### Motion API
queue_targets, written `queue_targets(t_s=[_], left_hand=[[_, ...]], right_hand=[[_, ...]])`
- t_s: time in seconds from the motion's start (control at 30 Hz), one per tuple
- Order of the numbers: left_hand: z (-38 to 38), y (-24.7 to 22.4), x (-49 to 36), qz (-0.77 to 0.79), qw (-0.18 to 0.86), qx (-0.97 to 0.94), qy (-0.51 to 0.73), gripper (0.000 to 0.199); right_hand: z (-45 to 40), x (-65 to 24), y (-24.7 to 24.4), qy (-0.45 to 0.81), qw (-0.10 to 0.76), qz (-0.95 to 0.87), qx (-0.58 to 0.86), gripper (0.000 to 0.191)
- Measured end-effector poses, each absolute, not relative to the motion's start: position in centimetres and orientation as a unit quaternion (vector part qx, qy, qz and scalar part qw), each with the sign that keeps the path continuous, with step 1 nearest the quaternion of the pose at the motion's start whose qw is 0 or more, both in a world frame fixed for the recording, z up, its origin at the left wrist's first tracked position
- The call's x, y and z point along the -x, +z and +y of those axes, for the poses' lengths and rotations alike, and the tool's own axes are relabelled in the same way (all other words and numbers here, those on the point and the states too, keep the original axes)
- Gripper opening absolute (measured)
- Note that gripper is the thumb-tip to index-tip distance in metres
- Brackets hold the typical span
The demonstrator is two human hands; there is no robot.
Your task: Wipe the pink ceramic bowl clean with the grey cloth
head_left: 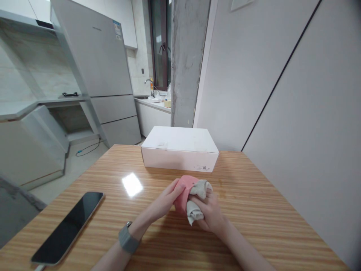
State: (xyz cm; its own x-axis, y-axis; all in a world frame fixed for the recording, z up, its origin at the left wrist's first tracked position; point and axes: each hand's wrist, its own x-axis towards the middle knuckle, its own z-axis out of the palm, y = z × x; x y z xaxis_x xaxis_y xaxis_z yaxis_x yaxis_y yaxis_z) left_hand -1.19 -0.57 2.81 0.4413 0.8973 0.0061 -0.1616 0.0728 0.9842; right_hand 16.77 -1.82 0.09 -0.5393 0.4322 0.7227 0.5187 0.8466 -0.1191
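A pink bowl [183, 195] is tilted on its side just above the table, its opening turned toward the right. My left hand [172, 192] grips it by the left side, thumb on the rim. In my right hand [211, 211] is a bunched light-grey cloth [195, 211], pushed against the mouth of the bowl. Folds of the cloth stick out above and below my right fingers, which partly hide it. The inside of the bowl is mostly covered by cloth and hand.
A white cardboard box [177, 160] stands at the table's far edge, behind the bowl. On the left lies a black-screened phone [69, 227] with a cable at its lower end. The wood-grain table [267, 222] meets a white wall [307, 124] on the right.
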Motion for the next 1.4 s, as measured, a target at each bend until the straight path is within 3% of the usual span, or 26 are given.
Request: queue_targets(t_s=[0.13, 0.27, 0.37, 0.5, 0.73, 0.97, 1.1, 1.17, 1.4], left_hand=[[-0.7, 2.3, 0.6, 0.253, 0.727, -0.483, 0.418, 0.046], [0.2, 1.1, 0.4, 0.253, 0.785, -0.392, 0.408, 0.05], [0.9, 0.5, 0.9, 0.356, 0.75, -0.383, 0.406, 0.051], [0.8, 1.4, 1.7, 0.439, 0.671, -0.443, 0.4, 0.033], [-0.1, 2.6, 1.6, 0.426, 0.631, -0.532, 0.37, 0.046], [-0.5, 0.6, 0.4, 0.246, 0.769, -0.458, 0.371, 0.046], [0.2, -0.3, 0.2, 0.285, 0.776, -0.396, 0.399, 0.038], [0.4, 0.2, 0.6, 0.307, 0.77, -0.385, 0.404, 0.046], [-0.4, 3.8, 2.4, 0.413, 0.669, -0.535, 0.31, 0.038]], right_hand=[[-1.6, -17.5, -0.3, -0.032, 0.409, -0.851, 0.327, 0.035], [-1.8, -17.3, 0.0, -0.106, 0.404, -0.872, 0.256, 0.043], [-2.2, -16.6, 0.5, -0.136, 0.374, -0.896, 0.195, 0.043], [-2.3, -15.8, 0.5, -0.111, 0.341, -0.917, 0.174, 0.04], [-2.0, -16.5, -0.2, -0.125, 0.385, -0.89, 0.212, 0.04], [-1.5, -18.1, -0.1, -0.003, 0.44, -0.838, 0.323, 0.026], [-1.8, -17.6, 0.2, -0.057, 0.408, -0.871, 0.268, 0.036], [-2.2, -16.7, 0.4, -0.099, 0.388, -0.892, 0.211, 0.039], [-3.3, -15.0, 0.2, -0.157, 0.37, -0.905, 0.141, 0.034]])
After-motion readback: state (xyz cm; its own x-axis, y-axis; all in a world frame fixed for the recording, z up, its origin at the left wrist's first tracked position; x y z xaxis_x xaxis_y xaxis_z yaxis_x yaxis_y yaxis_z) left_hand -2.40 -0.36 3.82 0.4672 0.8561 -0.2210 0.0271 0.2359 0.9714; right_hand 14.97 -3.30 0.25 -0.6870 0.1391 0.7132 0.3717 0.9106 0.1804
